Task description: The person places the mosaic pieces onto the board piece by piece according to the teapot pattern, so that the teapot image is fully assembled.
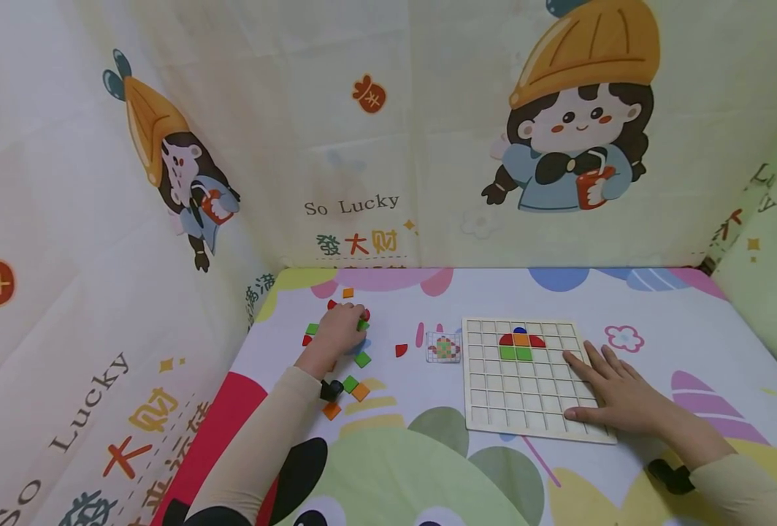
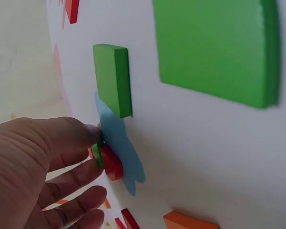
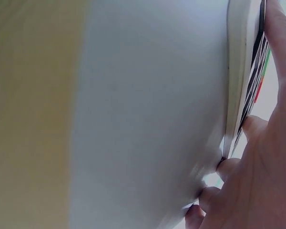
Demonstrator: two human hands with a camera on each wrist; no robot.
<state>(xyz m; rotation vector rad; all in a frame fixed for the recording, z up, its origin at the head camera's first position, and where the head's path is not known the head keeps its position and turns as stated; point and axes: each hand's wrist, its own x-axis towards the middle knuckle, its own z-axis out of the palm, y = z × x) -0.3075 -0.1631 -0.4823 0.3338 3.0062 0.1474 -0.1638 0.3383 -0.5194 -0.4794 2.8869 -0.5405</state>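
My left hand (image 1: 345, 325) is among loose coloured blocks at the left. Its thumb and index finger pinch a small green block (image 2: 98, 155) by its ends, and a red rounded block (image 2: 111, 162) lies right beside that. The hand's other fingers are loosely bent. My right hand (image 1: 615, 391) rests with spread fingers on the right edge of a pale wooden grid board (image 1: 500, 394). Near the board's top sit a blue piece (image 1: 520, 331), an orange square (image 1: 521, 340), red pieces (image 1: 537, 342) and green squares (image 1: 523, 353).
A small pattern card (image 1: 443, 348) lies against the board's left side, with a red quarter-round piece (image 1: 401, 351) left of it. Several green and orange squares (image 1: 360, 392) are scattered near my left forearm. Printed cloth walls (image 1: 428, 146) stand behind and beside the table.
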